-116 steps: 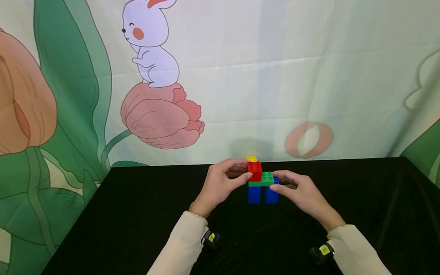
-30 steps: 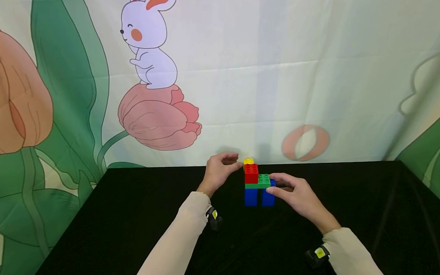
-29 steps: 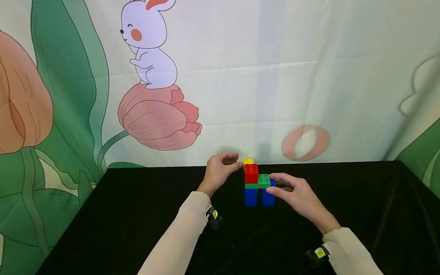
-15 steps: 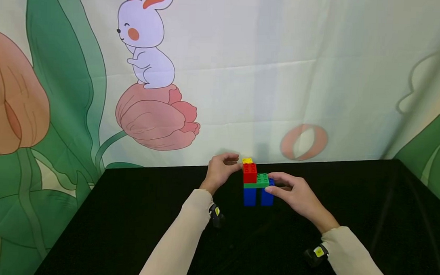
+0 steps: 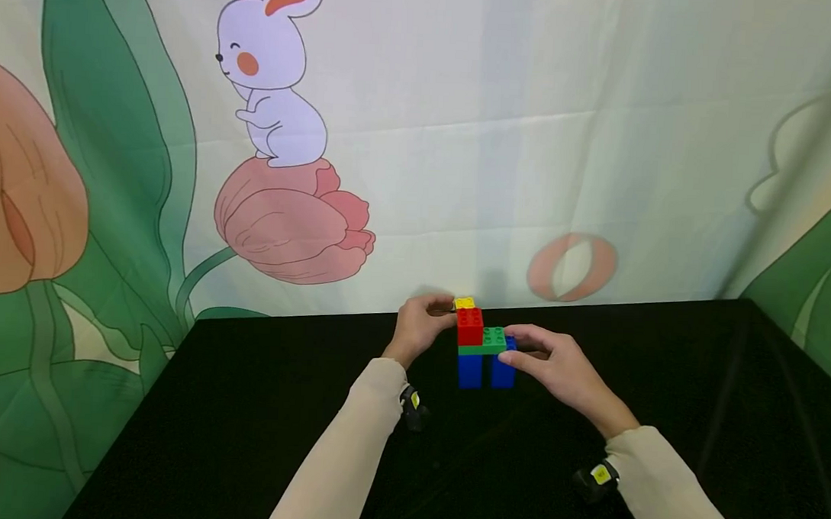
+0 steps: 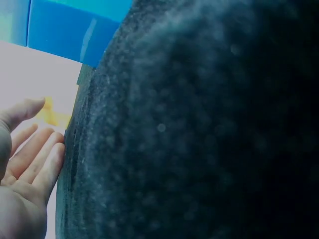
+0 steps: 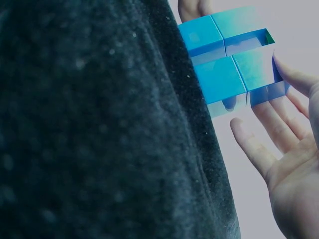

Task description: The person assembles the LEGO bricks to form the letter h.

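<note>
A small toy-brick structure stands on the black table. Two blue brick columns (image 5: 470,370) carry a green brick (image 5: 494,338), and a red brick (image 5: 470,327) sits on its left part. Behind the red one shows the top of a yellow brick (image 5: 464,302). My left hand (image 5: 420,328) pinches this yellow brick from the left, its fingertips partly hidden behind the red brick; yellow also shows by the thumb in the left wrist view. With thumb and fingers, my right hand (image 5: 556,364) grips the upper part of the right blue column (image 7: 259,67).
A black cloth-covered table (image 5: 259,422) stretches out around the bricks. Close behind its far edge hangs a printed curtain (image 5: 417,214) with a rabbit and tulips. Each wrist wears a small black camera (image 5: 595,479).
My left hand has left the red brick, hovered open to the left, then moved right onto the yellow brick. The right hand keeps its place at the blue column. The head view has shifted slightly.
</note>
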A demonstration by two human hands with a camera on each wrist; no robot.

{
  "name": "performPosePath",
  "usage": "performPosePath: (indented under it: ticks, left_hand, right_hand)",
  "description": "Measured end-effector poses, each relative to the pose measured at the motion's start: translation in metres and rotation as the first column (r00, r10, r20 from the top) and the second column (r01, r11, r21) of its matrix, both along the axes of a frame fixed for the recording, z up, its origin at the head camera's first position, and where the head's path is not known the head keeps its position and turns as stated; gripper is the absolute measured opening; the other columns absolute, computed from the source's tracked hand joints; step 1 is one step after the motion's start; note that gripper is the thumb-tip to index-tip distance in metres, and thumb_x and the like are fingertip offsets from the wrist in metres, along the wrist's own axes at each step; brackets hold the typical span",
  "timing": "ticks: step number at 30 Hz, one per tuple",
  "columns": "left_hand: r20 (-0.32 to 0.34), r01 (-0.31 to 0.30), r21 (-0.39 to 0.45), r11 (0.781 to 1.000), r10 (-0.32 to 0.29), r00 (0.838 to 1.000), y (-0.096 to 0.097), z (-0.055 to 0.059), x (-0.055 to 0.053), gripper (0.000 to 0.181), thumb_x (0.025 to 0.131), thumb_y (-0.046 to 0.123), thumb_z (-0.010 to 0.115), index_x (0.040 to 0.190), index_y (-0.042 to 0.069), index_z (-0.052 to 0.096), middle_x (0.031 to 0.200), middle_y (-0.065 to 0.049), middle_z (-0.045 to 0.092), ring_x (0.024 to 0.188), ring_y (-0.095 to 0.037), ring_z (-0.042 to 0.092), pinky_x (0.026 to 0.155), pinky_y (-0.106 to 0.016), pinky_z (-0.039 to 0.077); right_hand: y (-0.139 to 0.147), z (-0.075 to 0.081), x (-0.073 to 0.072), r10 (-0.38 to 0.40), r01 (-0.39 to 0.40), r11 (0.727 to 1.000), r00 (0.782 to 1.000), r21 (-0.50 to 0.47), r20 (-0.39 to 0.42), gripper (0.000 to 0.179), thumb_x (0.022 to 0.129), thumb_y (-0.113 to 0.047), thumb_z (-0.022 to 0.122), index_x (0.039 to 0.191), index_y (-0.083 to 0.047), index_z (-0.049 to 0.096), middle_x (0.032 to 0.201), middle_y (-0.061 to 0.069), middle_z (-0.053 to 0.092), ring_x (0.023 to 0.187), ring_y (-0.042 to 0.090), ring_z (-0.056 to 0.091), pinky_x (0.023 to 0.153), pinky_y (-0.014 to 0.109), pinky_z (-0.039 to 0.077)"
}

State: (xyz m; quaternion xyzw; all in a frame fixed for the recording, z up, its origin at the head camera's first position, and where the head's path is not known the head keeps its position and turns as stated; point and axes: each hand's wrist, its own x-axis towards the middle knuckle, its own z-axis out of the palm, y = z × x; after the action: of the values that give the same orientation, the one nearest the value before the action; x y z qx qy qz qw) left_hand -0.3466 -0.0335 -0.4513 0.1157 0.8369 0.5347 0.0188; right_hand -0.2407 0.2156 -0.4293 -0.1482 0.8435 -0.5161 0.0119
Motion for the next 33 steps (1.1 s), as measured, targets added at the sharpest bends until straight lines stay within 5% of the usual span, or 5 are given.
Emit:
performPosePath:
  ticks: [33]
  left_hand:
    - [-0.028, 0.009, 0.044, 0.999, -0.008, 1.0, -0.014, 0.009, 0.013, 0.032, 0.1, 0.023, 0.078, 0.126, 0.006, 0.073, 0.12, -0.006, 0.075, 0.108, -0.023, 0.072, 0.094, -0.038, 0.061]
  right_hand:
    - [0.0, -0.004, -0.002, -0.019, 0.02, 1.0, 1.0, 0.024, -0.004, 0.055, 0.1, -0.035, 0.075, 0.145, -0.007, 0.061, 0.138, 0.016, 0.066, 0.118, 0.031, 0.067, 0.101, 0.05, 0.056]
